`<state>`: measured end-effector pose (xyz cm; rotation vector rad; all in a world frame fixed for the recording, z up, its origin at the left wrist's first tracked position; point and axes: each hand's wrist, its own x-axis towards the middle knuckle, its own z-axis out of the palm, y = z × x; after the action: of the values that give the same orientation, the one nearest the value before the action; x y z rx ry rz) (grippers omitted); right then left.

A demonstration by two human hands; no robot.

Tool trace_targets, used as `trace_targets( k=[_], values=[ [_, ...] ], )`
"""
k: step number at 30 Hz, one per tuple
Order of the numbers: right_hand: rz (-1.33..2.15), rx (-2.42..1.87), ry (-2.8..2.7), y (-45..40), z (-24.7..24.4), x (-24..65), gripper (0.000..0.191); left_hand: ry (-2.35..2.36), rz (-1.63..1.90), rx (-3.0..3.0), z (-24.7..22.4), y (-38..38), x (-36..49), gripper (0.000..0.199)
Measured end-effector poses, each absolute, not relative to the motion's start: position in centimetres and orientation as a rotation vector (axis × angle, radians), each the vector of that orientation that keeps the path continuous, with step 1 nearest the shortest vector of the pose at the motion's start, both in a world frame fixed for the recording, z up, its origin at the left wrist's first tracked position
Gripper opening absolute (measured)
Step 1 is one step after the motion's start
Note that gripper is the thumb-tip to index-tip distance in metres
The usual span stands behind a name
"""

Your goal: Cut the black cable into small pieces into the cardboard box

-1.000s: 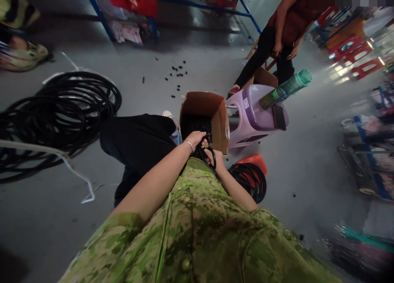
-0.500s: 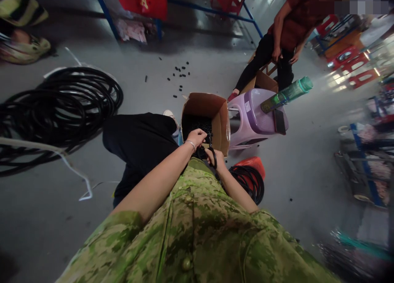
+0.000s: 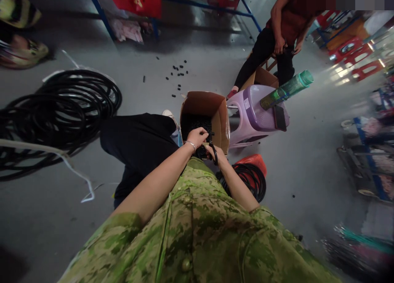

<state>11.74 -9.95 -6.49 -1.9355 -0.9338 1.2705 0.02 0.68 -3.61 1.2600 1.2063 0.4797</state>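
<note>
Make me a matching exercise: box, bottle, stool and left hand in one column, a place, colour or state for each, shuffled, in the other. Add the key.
Column one:
1. Box
2. Bottle
3. Stool
4. Left hand

Column two:
A. Purple
B. Has a bracelet at its wrist
C. Green-topped, on the stool
D. Brown, open at the top

Right pairs: 1-D, 2-C, 3-A, 4-B

Left hand (image 3: pixel 197 137) and right hand (image 3: pixel 218 155) at near side of box (image 3: pixel 222 123); small pieces (image 3: pixel 199 124) inside. Stool (image 3: pixel 265 120) right of box, bottle (image 3: pixel 287 90) and phone (image 3: pixel 280 118) on it. Coil (image 3: pixel 66 99) left; second coil (image 3: pixel 259 185) with bag (image 3: pixel 258 162) near right. Loose pieces (image 3: pixel 180 74) beyond box. Co-worker (image 3: pixel 288 33) behind stool.
</note>
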Motion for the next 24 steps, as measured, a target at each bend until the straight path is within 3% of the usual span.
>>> trace_targets(
  k=[24],
  values=[
    [1.345, -1.879, -0.732, -9.6, -5.6, 11.0, 0.048, 1.233, 0.521, 1.466, -4.0, 1.0, -0.1, 0.009]
  ],
)
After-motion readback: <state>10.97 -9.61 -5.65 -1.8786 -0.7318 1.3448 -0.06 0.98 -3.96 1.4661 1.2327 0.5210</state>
